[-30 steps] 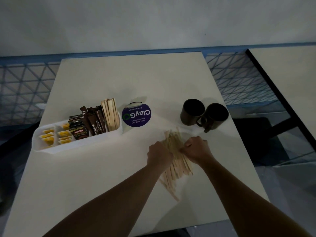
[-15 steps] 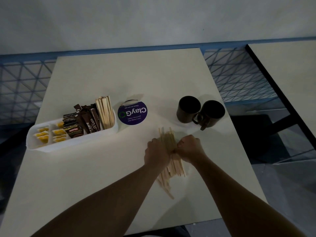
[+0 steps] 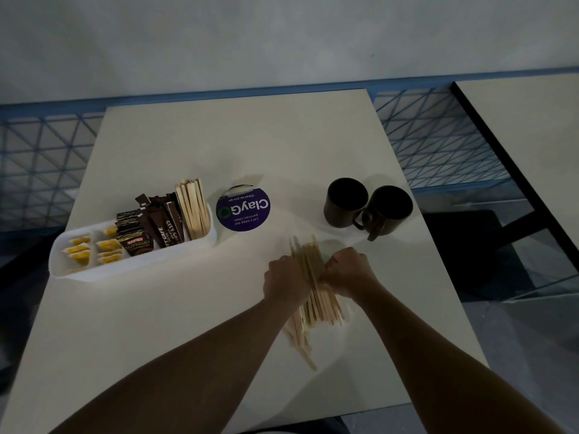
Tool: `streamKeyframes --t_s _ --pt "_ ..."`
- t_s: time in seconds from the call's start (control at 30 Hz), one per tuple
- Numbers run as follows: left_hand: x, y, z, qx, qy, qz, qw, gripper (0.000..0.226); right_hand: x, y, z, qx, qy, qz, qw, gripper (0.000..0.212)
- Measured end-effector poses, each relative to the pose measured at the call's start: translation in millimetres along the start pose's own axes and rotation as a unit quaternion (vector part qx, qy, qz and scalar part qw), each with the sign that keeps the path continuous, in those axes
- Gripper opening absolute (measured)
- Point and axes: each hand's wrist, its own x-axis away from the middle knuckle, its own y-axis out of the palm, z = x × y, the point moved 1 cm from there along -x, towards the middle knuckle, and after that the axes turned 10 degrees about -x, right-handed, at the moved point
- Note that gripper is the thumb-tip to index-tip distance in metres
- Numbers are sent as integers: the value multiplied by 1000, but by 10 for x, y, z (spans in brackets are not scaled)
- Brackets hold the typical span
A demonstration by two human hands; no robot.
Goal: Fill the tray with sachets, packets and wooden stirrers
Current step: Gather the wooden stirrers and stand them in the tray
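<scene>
"Where are the loose wooden stirrers?"

"Lying just right of the white tray. The left hand and right hand, 2 fists, curl round the bundle from either side, gripping it."

a dim room holds a pale table before a grey wall, blue lattice railing behind, second table alongside.

Both bare forearms come in from the bottom of the frame and converge at centre. Left hand and right hand are knuckles-up, side by side, fingers curled onto the wooden stirrers bunched between them.
</scene>
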Motion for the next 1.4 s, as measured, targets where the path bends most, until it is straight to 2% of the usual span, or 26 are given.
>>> streamKeyframes --t_s 0.1,0.33,0.47,0.6,0.7,0.8,0.97,1.13,1.4 --pt "-15 -22 -15 16 -8 -11 1000 14 34 -17 -23 -32 7 -1 999 18" --pt "-79 -72 -119 113 -73 -43 990 13 107 -103 -52 -20 -32 8 999 30" --pt "-119 -157 -172 145 -89 -45 984 10 68 -118 -50 -16 -16 11 1000 22" --pt "-154 -247 -237 194 -100 -61 974 7 79 -170 -91 -58 15 14 998 11" --pt "-167 -321 -290 268 -121 -74 953 7 91 -172 -159 -100 29 12 994 12" --pt "-172 -413 -327 377 -138 -102 910 8 70 -122 -263 -144 43 -2 989 16" --pt "-189 -628 -367 461 -124 -104 872 13 57 -3 -569 -260 46 -23 964 15" --pt "-184 -921 -476 513 -93 -86 849 18 39 141 -903 -282 20 -41 958 22" --pt "-314 -1338 -810 530 -26 1 848 19 -114 343 -1550 -358 -60 -27 931 25"
